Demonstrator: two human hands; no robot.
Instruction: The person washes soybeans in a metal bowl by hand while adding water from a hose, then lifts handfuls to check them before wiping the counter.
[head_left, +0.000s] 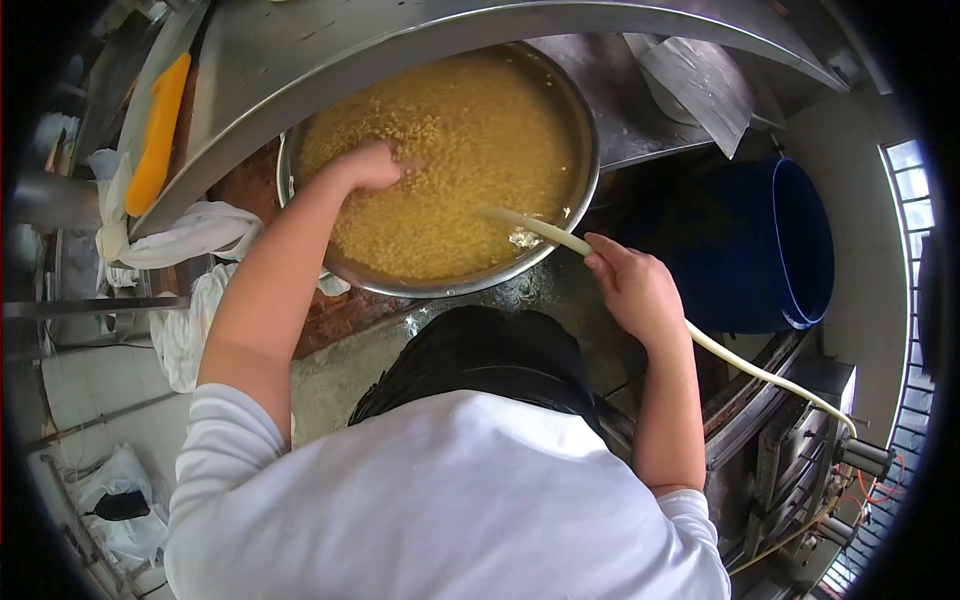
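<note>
A wide metal basin point(592, 120) holds many small yellow beans or grains point(440, 215) under cloudy yellowish water. My left hand point(368, 166) dips into it left of the middle, its fingers largely hidden by water and grains. At the basin's right side, my right hand point(632, 290) is closed around a pale hose point(560, 236). The hose end slants over the rim and reaches the water, where the surface is stirred. From my hand, the hose trails back to the lower right.
A big blue barrel point(800, 245) lies at the right. Above the basin runs a metal counter edge point(440, 30), with an orange-handled tool point(158, 135) at its left. White cloths point(200, 232) hang below. Metal machinery point(800, 450) stands at the lower right.
</note>
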